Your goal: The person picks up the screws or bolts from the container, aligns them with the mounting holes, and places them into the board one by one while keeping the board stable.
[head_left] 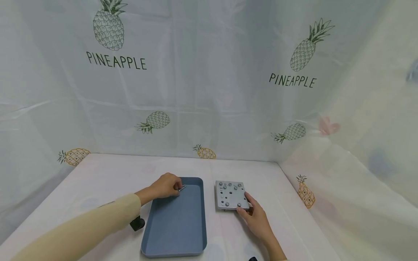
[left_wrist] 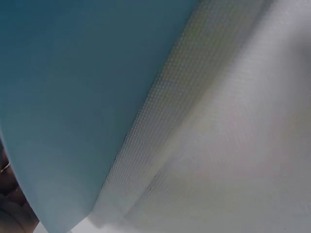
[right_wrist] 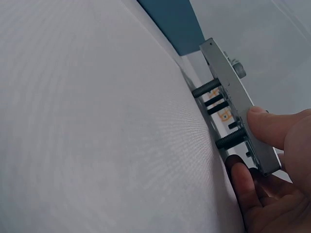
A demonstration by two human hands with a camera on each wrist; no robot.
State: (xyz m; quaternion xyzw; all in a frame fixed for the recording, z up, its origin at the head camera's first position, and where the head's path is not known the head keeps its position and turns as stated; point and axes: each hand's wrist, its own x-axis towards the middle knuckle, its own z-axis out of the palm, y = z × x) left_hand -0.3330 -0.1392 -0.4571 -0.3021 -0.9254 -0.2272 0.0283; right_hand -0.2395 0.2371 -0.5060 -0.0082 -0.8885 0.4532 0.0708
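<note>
The metal plate (head_left: 232,198) is just right of the tray (head_left: 176,224), bolts (right_wrist: 232,139) protruding from its underside. The right hand (head_left: 258,220) grips its near right corner, thumb above, fingers beneath; a steady hold clear of the bolt ends should serve best. At the tray's far left part, the left hand (head_left: 166,186) pinches a small metal piece (head_left: 183,187); the tray's right rim stands between that hand and the plate. Left of the tray shows an unclear black object (head_left: 137,223); beyond the tray hangs a pineapple-print curtain (head_left: 212,72).
</note>
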